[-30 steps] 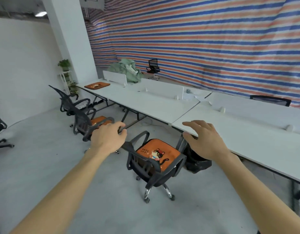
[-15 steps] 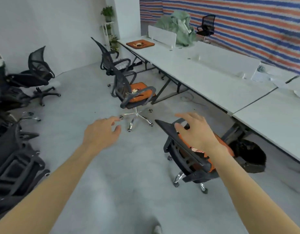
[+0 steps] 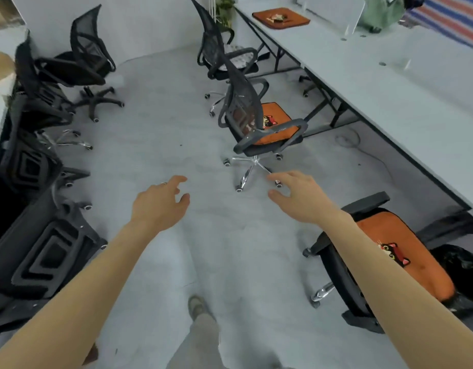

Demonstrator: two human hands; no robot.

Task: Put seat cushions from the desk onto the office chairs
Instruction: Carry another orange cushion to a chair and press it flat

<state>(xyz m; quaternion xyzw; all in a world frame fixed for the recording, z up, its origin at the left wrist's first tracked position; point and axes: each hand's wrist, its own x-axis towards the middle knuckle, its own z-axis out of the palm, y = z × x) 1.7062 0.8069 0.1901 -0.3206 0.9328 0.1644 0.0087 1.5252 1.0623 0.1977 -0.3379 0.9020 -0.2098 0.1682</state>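
No text, label, brand or number can be read anywhere. The near cushion [image 3: 422, 249] bears a cartoon cat print, as does the middle cushion [image 3: 276, 111]; any lettering beside these prints is too blurred to make out. The far cushion [image 3: 296, 20] on the desk [image 3: 390, 89] shows only a smeared print.

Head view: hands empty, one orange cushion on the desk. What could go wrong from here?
1. The middle chair's chrome base juts into the aisle just ahead of the left hand and right hand; a foot could catch it.
2. The loose cable by the desk might snag a shoe on the way to the orange cushion.
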